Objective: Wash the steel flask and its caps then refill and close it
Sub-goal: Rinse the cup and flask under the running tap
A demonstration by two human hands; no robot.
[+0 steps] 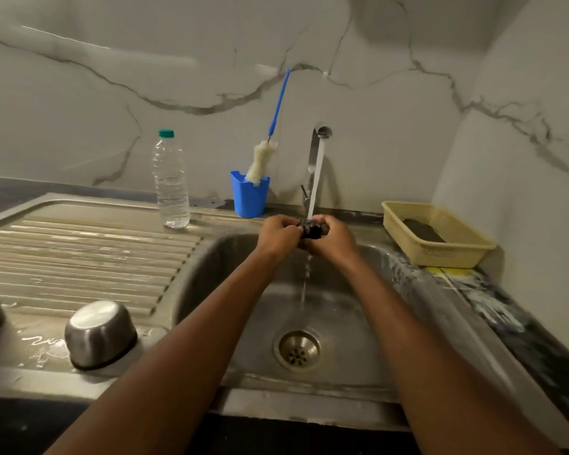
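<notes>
Both your hands, left (278, 236) and right (334, 239), curl tight on a dark cap (312, 229) under the tap (319, 149); sink (342, 382) rim lies near, basin below.
</notes>
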